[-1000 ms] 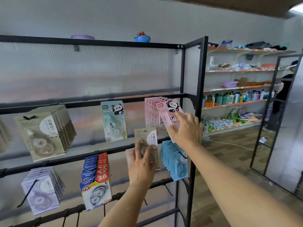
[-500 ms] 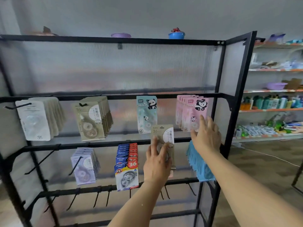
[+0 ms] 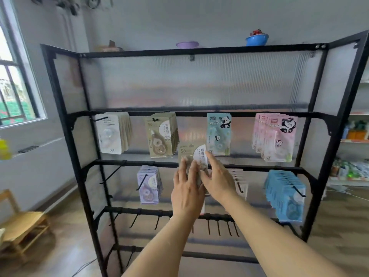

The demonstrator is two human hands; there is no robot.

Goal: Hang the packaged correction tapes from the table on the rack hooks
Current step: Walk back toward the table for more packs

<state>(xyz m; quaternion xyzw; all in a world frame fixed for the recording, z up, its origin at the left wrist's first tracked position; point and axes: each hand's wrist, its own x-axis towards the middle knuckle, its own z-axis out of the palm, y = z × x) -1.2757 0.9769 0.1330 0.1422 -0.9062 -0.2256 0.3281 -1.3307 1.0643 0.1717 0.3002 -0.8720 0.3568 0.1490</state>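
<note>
I hold a beige packaged correction tape [image 3: 191,151] marked 36 up in front of the black rack [image 3: 199,113], at its middle bar. My left hand [image 3: 187,193] grips the pack's lower part from the left. My right hand [image 3: 218,181] pinches its right edge, index finger lying up along the card. The pack's lower half is hidden behind both hands. On the upper hooks hang a white stack [image 3: 112,134], a matching beige stack [image 3: 161,134], one teal panda pack [image 3: 218,133] and a pink panda stack [image 3: 275,136].
The middle row carries a lilac stack [image 3: 148,184], pale pink packs [image 3: 240,181] partly behind my right hand, and a blue stack [image 3: 285,194]. Several bare hooks [image 3: 218,226] stick out of the lower bar. A wooden chair [image 3: 22,226] stands at lower left.
My right hand left the pink panda stack and came left onto the beige pack that my left hand holds. My view swung left, bringing the rack's left end and the window into sight.
</note>
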